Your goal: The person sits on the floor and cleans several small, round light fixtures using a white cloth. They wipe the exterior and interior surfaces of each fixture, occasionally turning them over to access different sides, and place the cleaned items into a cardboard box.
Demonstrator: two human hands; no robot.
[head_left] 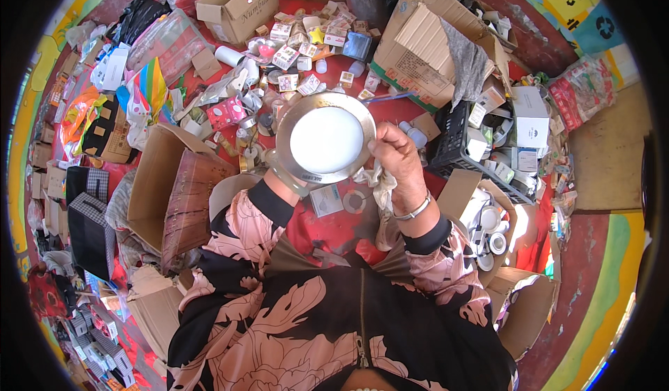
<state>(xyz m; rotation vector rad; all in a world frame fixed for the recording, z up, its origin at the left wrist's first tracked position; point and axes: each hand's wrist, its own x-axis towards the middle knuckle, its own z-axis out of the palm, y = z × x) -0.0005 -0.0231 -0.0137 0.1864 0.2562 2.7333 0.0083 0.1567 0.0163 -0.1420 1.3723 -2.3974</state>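
A round ceiling downlight [326,139] with a metallic rim and a white centre is held up in front of me. My left hand [281,189] is behind and under it, supporting it from the left, with the fingers hidden by the light. At the right rim, my right hand [403,159] has its fingers closed on a crumpled whitish cloth [380,185], with thumb and fingertips against the metal edge. Below the light, a small white box [325,201] and a flat grey ring [354,201] lie on the red surface.
Small boxes [286,58] and loose parts are heaped ahead. Open cartons stand at the left [150,182] and far right [418,56]. A black crate [446,136] holds boxes; beside it, a carton holds several round white fittings [490,218]. A striped bag [155,84] lies left.
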